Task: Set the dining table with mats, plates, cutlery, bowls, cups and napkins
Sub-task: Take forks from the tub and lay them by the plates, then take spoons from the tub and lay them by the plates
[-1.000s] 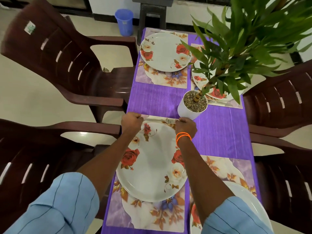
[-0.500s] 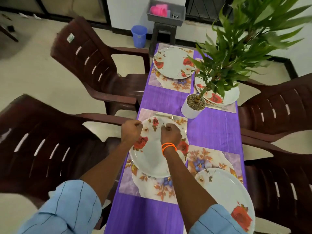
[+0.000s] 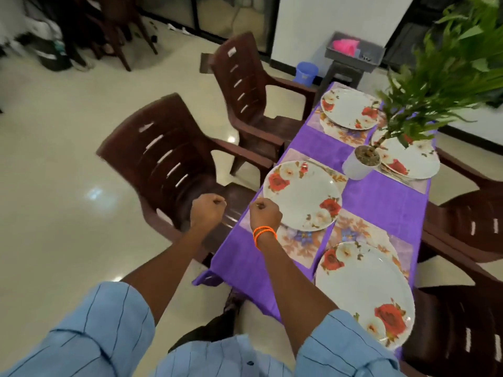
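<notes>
**Both fists curled beside the near-left plate**

The near-left plate (image 3: 302, 194) sits on its mat (image 3: 296, 240) on the purple worktop (image 3: 381, 202). Just beside its rim, the right hand (image 3: 265, 214) (orange bands on the wrist) has its grip curled shut, empty. Further left of the plate, over a brown chair (image 3: 163, 161), the left hand (image 3: 208, 212) is fisted alike.

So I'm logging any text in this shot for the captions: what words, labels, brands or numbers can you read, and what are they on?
No text can be read.
Sticker on the back of the far chair: pale label, too small and blurred to read.
Plates, mats, bucket, grey tray: flower patterns or plain, no lettering visible.
</notes>
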